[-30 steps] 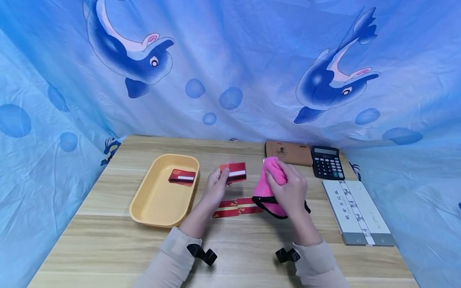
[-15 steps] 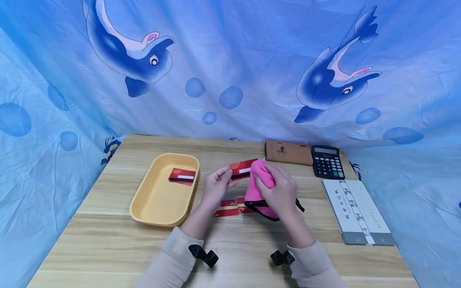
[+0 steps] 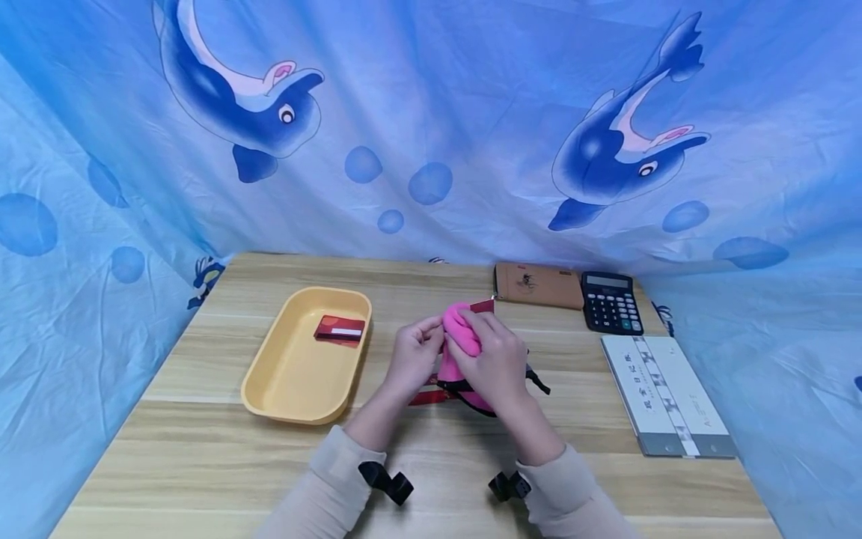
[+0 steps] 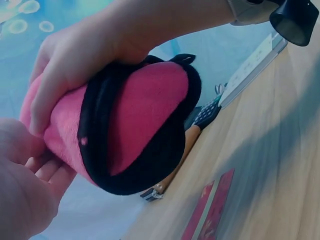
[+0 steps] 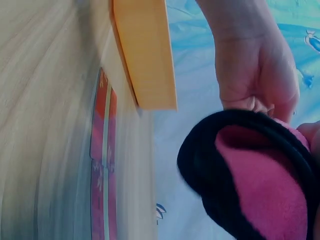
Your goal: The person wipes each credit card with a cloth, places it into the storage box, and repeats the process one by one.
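Right hand (image 3: 494, 361) clutched the pink, black-trimmed cloth (image 3: 460, 329) above the surface (image 3: 188, 457) | left hand (image 3: 412, 358) met it, pinching a red card (image 3: 483, 306) mostly hidden behind the cloth, one corner showing | flat red pieces (image 5: 103, 120) lay below | yellow tray (image 3: 296, 385) at left held a second card (image 3: 340, 330)

Head view bright; wrist views dimmer, perhaps slightly blurred; soft shadows streak the tabletop (image 3: 175, 457).

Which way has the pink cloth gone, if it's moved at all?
Yes: in the head view, the pink cloth has moved left, closer to the yellow tray and farther from the calculator.
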`<state>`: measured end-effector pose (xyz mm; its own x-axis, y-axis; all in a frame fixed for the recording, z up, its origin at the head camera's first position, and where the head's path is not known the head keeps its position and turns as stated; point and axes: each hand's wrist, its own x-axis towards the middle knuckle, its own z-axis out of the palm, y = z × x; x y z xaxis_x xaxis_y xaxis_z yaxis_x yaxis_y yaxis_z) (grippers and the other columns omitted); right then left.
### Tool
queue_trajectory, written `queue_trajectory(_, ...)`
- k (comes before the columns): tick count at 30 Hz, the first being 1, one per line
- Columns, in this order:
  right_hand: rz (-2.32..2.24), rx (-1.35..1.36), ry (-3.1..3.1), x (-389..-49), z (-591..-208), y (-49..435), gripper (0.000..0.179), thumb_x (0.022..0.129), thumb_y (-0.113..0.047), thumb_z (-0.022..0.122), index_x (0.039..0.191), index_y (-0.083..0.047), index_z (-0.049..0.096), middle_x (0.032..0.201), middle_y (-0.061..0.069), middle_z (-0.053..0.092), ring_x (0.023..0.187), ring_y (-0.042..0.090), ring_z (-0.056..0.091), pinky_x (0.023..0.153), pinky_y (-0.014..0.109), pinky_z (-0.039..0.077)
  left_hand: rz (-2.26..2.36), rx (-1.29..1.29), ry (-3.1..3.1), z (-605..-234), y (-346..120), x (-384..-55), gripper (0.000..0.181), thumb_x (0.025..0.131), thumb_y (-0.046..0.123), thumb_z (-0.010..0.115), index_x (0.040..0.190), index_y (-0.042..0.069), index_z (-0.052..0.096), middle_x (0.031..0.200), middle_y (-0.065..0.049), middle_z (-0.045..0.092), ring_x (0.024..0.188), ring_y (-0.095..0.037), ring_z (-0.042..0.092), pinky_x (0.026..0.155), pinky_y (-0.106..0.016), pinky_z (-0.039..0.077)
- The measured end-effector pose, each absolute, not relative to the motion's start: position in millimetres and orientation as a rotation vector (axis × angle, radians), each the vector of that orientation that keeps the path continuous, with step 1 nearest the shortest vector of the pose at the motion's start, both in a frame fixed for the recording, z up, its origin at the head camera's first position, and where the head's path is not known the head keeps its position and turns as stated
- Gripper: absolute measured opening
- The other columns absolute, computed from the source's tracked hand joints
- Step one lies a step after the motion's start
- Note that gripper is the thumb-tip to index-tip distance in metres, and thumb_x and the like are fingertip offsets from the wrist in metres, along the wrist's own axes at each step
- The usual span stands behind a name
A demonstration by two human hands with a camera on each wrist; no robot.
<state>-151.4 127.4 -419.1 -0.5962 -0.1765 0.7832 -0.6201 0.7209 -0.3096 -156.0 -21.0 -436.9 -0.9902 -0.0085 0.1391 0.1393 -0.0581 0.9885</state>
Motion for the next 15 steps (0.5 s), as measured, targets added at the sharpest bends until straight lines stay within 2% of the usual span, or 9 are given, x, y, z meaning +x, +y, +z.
queue_trajectory(4, 0.753, 0.488, -2.138, -157.2, -418.0, 138.0, 0.037, 0.079, -0.020, 0.083, 0.111, -0.003, 0.075, 0.095, 0.014, 0.075, 0.071, 0.029, 0.071, 0.052, 0.041, 0.057, -2.244, -0.208, -2.025, -431.0, -27.9, -154.9, 0.029, 0.101, 0.002, 0.058, 0.126, -0.012, 0.062, 0.112, -0.028, 0.070, 0.097, -0.035, 0.073, 0.082, -0.031, 0.061)
queue_trajectory(8, 0.727, 0.379, -2.137, -162.5, -416.0, 149.9, 0.039, 0.077, -0.018, 0.086, 0.112, -0.006, 0.076, 0.095, 0.013, 0.075, 0.067, 0.030, 0.069, 0.049, 0.043, 0.054, -2.296, -0.230, -1.942, -426.3, -33.3, -154.1, 0.030, 0.101, 0.000, 0.057, 0.127, -0.016, 0.059, 0.114, -0.032, 0.067, 0.098, -0.044, 0.071, 0.082, -0.032, 0.061)
queue_trajectory(10, 0.700, 0.412, -2.152, -161.7, -414.6, 149.4, 0.039, 0.077, -0.019, 0.085, 0.113, -0.006, 0.076, 0.094, 0.013, 0.074, 0.064, 0.029, 0.066, 0.047, 0.041, 0.051, -2.269, -0.248, -1.959, -425.5, -33.2, -154.0, 0.030, 0.101, 0.000, 0.058, 0.126, -0.015, 0.060, 0.114, -0.032, 0.068, 0.097, -0.041, 0.072, 0.082, -0.031, 0.061)
queue_trajectory(12, 0.690, 0.497, -2.163, -157.9, -412.8, 144.0, 0.038, 0.078, -0.021, 0.084, 0.112, -0.005, 0.076, 0.093, 0.014, 0.074, 0.063, 0.027, 0.066, 0.046, 0.038, 0.051, -2.218, -0.272, -2.011, -425.8, -31.5, -153.7, 0.029, 0.100, 0.001, 0.058, 0.126, -0.013, 0.061, 0.114, -0.029, 0.069, 0.095, -0.032, 0.074, 0.081, -0.029, 0.061)
queue_trajectory(15, 0.726, 0.635, -2.163, -151.0, -412.1, 133.3, 0.036, 0.080, -0.021, 0.082, 0.111, -0.004, 0.076, 0.091, 0.012, 0.073, 0.067, 0.025, 0.068, 0.049, 0.036, 0.054, -2.104, -0.301, -2.108, -428.0, -28.6, -153.5, 0.028, 0.100, 0.000, 0.057, 0.125, -0.009, 0.065, 0.106, -0.023, 0.073, 0.075, -0.016, 0.072, 0.065, -0.022, 0.061)
